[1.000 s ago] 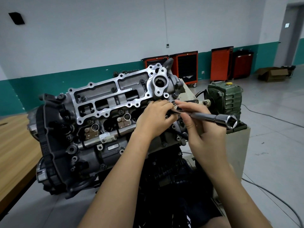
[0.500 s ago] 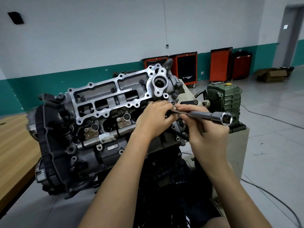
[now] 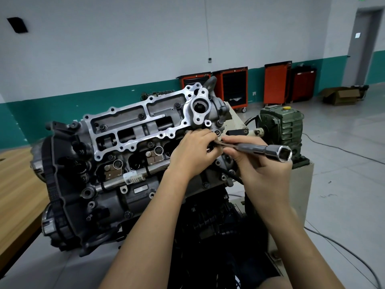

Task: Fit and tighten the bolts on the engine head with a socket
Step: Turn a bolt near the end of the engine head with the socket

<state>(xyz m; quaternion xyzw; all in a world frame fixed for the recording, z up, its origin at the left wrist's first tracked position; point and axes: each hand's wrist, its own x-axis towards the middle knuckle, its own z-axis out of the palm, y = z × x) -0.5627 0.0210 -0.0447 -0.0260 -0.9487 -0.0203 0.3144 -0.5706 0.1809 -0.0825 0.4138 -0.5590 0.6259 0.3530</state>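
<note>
The engine head (image 3: 133, 130), silver frame over dark block, is tilted toward me on a stand. Several black bolts (image 3: 141, 116) sit in it. My right hand (image 3: 262, 172) grips a chrome socket wrench (image 3: 268, 150) by its shaft; its open hex end points right, toward me, and its far end reaches the head's right side. My left hand (image 3: 191, 151) has its fingers curled at that far end, pinching something small and dark there. What it pinches is mostly hidden by the fingers.
A green gearbox (image 3: 285, 126) stands on a pale pedestal (image 3: 302, 184) just right of my hands. A wooden bench (image 3: 14, 184) lies at left. Orange tool carts (image 3: 233, 88) line the far wall. Cables (image 3: 341, 247) run over the grey floor at right.
The wrench's hex end has dropped slightly and swung a little left, toward the engine. Both hands stay at the same spot on the head's right side.
</note>
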